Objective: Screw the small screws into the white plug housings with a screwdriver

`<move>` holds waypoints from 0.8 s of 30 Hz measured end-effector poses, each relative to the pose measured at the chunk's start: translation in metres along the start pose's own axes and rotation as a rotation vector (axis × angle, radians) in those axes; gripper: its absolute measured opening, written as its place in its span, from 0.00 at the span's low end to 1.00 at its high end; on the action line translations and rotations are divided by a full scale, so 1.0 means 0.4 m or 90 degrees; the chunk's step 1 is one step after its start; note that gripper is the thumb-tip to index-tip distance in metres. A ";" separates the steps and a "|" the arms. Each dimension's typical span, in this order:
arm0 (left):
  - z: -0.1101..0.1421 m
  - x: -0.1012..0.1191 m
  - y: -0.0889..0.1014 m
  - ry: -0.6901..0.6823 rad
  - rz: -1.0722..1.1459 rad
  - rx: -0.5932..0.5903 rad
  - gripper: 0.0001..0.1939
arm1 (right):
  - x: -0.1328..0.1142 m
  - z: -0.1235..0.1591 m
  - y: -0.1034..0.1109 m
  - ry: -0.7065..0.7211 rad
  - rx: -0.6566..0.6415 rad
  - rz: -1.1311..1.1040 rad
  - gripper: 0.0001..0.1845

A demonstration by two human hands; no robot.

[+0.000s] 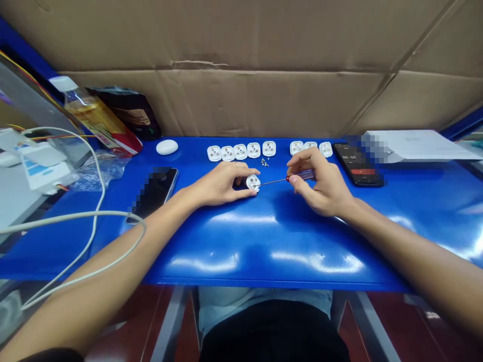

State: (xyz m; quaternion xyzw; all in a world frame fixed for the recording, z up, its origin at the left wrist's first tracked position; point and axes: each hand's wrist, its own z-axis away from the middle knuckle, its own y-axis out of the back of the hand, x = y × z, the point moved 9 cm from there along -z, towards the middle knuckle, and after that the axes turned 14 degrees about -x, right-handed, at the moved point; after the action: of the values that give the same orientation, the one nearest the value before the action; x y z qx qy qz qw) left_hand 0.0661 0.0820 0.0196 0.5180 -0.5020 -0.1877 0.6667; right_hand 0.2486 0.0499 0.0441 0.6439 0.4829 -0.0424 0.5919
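Observation:
My left hand [221, 183] grips a small white plug body [253, 183] on the blue table [264, 241], its fingers curled around the plug. My right hand [320, 183] is shut on a thin screwdriver [281, 181] with a red and clear handle. The screwdriver's metal shaft runs left, and its tip touches the plug's face. Beyond my hands stands a row of several white plug bodies [240, 151], with several more [310, 147] to the right. A tiny pile of metal screws [264, 162] lies just above my left fingers.
A phone showing a timer [356, 165] lies right of my right hand, and a dark phone [154, 192] lies to the left. A white mouse [167, 147], plastic bottle [85, 110], white cable [96, 201] and white papers [418, 146] surround the table. Cardboard [241, 95] forms the back wall.

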 end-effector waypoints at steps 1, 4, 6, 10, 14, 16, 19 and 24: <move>0.000 -0.001 0.000 -0.001 0.001 0.000 0.23 | 0.004 0.000 0.001 -0.011 0.005 0.004 0.10; 0.001 -0.001 0.000 -0.003 0.002 0.000 0.23 | 0.014 -0.002 0.001 -0.043 0.004 0.011 0.06; 0.001 -0.003 -0.001 0.001 0.006 -0.002 0.23 | 0.004 -0.003 0.000 -0.012 -0.003 0.010 0.08; 0.001 -0.003 -0.001 0.002 0.011 -0.005 0.23 | -0.012 -0.001 -0.002 0.025 -0.009 0.018 0.11; 0.002 -0.001 0.000 -0.005 0.009 -0.002 0.23 | -0.008 0.003 0.000 -0.022 0.004 0.042 0.07; 0.002 -0.001 0.001 -0.006 0.011 -0.001 0.23 | -0.015 0.003 -0.002 -0.008 -0.004 0.033 0.10; 0.002 0.000 0.000 -0.006 0.010 -0.005 0.23 | -0.023 0.001 -0.003 0.011 -0.006 0.021 0.11; 0.001 -0.001 -0.001 0.000 0.009 -0.006 0.23 | 0.002 0.000 0.000 -0.053 0.008 0.022 0.07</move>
State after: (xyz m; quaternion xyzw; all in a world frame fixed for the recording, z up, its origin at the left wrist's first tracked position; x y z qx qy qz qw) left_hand 0.0659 0.0820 0.0192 0.5113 -0.5048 -0.1851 0.6704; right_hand 0.2489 0.0505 0.0436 0.6540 0.4461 -0.0620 0.6079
